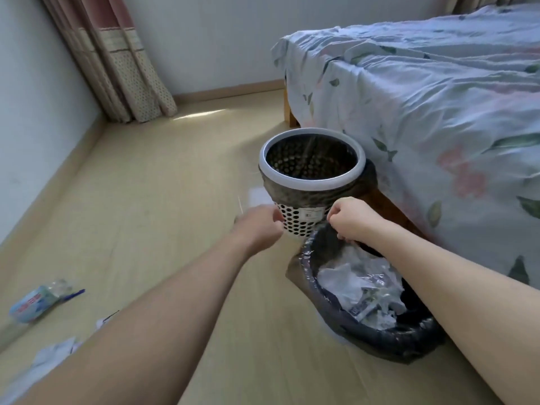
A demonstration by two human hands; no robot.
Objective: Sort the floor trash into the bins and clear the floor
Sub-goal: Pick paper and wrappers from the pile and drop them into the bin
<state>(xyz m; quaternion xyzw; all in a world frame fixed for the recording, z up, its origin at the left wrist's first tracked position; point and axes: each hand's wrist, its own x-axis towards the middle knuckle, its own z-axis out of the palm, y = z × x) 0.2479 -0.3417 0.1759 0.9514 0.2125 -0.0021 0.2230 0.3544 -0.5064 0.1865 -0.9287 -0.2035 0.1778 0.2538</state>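
Observation:
A white perforated bin (301, 220) with a dark liner stands upright on the floor beside the bed. In front of it, a second bin lined with a black bag (365, 328) holds crumpled white paper and clear plastic (359, 285). My right hand (353, 220) pinches the far rim of that black bag. My left hand (260, 223) is against the left side of the white bin, its fingers curled away from the camera and hidden. On the floor at left lie a crushed bottle with a blue label (35, 302), a blue pen (73, 295) and white paper scraps (52, 355).
The bed (438, 112) with a floral sheet fills the right side, right behind both bins. A curtain (122, 68) hangs in the far left corner by the wall. A pale scrap (257, 195) lies on the wooden floor just left of the white bin.

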